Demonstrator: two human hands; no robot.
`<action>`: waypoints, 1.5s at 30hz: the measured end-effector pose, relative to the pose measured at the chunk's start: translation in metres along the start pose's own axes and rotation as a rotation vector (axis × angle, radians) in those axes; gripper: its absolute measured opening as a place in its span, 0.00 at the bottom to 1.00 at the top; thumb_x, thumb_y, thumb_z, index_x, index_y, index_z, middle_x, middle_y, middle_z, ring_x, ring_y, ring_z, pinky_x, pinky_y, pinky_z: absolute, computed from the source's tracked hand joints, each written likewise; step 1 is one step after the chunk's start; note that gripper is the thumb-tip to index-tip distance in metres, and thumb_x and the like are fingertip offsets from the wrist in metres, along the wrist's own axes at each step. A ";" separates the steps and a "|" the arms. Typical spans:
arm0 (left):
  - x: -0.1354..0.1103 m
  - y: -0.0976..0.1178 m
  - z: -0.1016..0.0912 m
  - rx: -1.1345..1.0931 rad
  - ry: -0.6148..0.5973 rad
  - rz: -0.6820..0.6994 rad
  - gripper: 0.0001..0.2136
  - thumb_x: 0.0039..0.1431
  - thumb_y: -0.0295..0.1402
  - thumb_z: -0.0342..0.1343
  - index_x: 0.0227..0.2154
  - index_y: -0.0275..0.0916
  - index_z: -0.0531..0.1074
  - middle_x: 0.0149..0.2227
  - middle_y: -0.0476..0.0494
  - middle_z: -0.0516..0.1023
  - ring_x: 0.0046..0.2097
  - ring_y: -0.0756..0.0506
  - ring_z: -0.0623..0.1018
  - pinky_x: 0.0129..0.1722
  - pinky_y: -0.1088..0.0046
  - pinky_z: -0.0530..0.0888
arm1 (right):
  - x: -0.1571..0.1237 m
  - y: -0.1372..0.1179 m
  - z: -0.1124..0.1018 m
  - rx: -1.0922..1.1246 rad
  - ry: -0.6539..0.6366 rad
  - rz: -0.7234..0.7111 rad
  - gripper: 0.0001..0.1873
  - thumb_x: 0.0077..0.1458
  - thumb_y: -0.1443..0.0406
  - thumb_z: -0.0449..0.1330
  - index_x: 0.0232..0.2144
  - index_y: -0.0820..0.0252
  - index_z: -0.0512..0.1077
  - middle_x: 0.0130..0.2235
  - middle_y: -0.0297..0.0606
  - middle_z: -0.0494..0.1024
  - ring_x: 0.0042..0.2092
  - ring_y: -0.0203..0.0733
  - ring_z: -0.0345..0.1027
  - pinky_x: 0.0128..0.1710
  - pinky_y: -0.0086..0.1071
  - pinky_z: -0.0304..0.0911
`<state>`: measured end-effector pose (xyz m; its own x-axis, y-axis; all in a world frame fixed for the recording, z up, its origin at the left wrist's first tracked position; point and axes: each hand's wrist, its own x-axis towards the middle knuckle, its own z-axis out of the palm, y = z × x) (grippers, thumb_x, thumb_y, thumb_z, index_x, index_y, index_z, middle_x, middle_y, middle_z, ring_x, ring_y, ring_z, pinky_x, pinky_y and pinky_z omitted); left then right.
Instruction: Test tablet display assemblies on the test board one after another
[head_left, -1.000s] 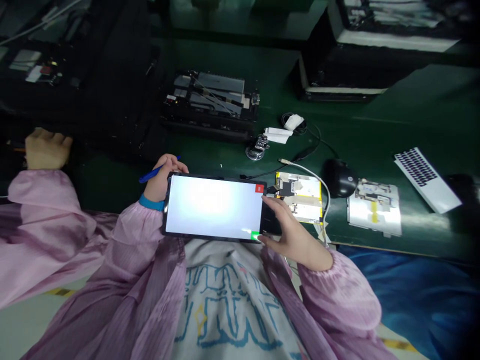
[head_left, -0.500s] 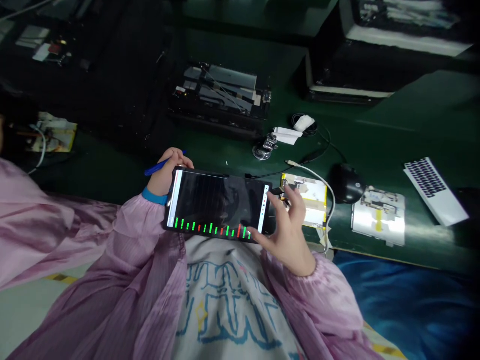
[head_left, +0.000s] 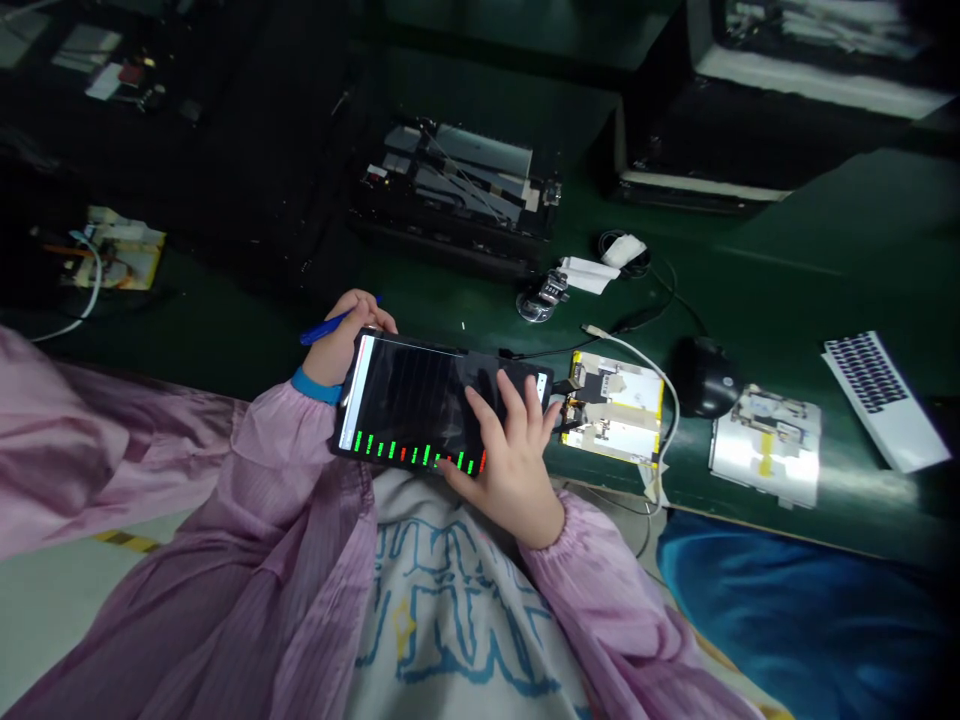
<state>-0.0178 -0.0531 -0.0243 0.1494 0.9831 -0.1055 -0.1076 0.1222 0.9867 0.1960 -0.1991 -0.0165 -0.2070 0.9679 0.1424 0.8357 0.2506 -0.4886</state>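
Observation:
A dark tablet (head_left: 416, 405) with green and red bars along its lower edge is held over my lap at the table's front edge. My left hand (head_left: 341, 340) grips its left end and also holds a blue pen (head_left: 330, 325). My right hand (head_left: 506, 440) lies flat on the right part of the screen with its fingers stretched out and apart. A cable joins the tablet's right end to an opened yellow and white device (head_left: 619, 405) on the green table (head_left: 787, 270).
On the table lie a black mouse (head_left: 701, 375), a second opened device (head_left: 765, 445), a keyboard (head_left: 881, 395), a small metal counter (head_left: 544, 295) and a black tray of parts (head_left: 457, 195). Another person's pink sleeve (head_left: 45, 440) is at the left. Blue cloth (head_left: 795, 610) lies at lower right.
The tablet screen went from white to dark with coloured bars. My right hand moved from the tablet's right edge onto the screen. The other person's hand has left the view.

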 end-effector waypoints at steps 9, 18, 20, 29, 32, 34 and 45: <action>0.003 0.003 -0.003 0.003 -0.019 0.013 0.21 0.52 0.53 0.56 0.31 0.39 0.60 0.26 0.46 0.74 0.25 0.50 0.72 0.24 0.76 0.69 | 0.022 0.048 -0.032 0.086 0.319 0.148 0.27 0.56 0.56 0.58 0.56 0.55 0.61 0.63 0.49 0.55 0.66 0.63 0.41 0.61 0.65 0.40; 0.010 0.007 -0.007 0.036 0.006 0.003 0.24 0.48 0.55 0.60 0.30 0.40 0.61 0.25 0.46 0.74 0.23 0.50 0.72 0.23 0.75 0.70 | 0.081 0.168 -0.033 -0.104 0.352 0.481 0.09 0.54 0.61 0.59 0.34 0.61 0.71 0.50 0.53 0.67 0.53 0.61 0.57 0.53 0.59 0.53; 0.011 0.007 -0.009 0.052 -0.015 0.015 0.24 0.47 0.56 0.61 0.31 0.40 0.62 0.26 0.47 0.75 0.24 0.50 0.73 0.23 0.75 0.70 | 0.079 0.165 -0.037 -0.072 0.427 0.436 0.09 0.56 0.60 0.59 0.32 0.60 0.70 0.48 0.51 0.68 0.53 0.58 0.58 0.53 0.56 0.54; 0.007 0.012 0.000 0.114 0.008 0.069 0.24 0.46 0.55 0.62 0.31 0.40 0.62 0.27 0.49 0.73 0.26 0.50 0.71 0.24 0.75 0.69 | 0.007 0.119 -0.054 0.481 0.115 0.035 0.07 0.59 0.61 0.59 0.33 0.59 0.72 0.33 0.39 0.75 0.33 0.38 0.68 0.31 0.31 0.64; 0.012 0.011 -0.004 0.155 -0.013 0.086 0.24 0.46 0.56 0.61 0.31 0.41 0.62 0.27 0.50 0.73 0.26 0.50 0.71 0.24 0.74 0.68 | -0.006 0.122 -0.043 0.476 0.143 0.002 0.08 0.60 0.61 0.58 0.35 0.60 0.73 0.32 0.40 0.75 0.34 0.39 0.69 0.33 0.33 0.65; 0.017 0.009 -0.007 0.185 -0.026 0.097 0.25 0.44 0.58 0.61 0.30 0.42 0.62 0.26 0.51 0.73 0.25 0.49 0.71 0.23 0.73 0.68 | -0.009 0.125 -0.038 0.455 0.172 -0.019 0.09 0.60 0.61 0.57 0.35 0.60 0.73 0.32 0.40 0.74 0.35 0.39 0.69 0.34 0.34 0.65; 0.022 0.012 -0.001 0.288 -0.001 0.121 0.27 0.40 0.61 0.61 0.28 0.43 0.61 0.25 0.52 0.73 0.24 0.48 0.69 0.23 0.71 0.67 | -0.013 0.132 -0.026 0.376 0.256 -0.105 0.08 0.60 0.62 0.58 0.33 0.60 0.74 0.30 0.38 0.75 0.33 0.39 0.66 0.34 0.35 0.60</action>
<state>-0.0171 -0.0300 -0.0149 0.1533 0.9881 0.0152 0.1584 -0.0398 0.9866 0.3221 -0.1790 -0.0598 -0.1089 0.9132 0.3927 0.5648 0.3819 -0.7315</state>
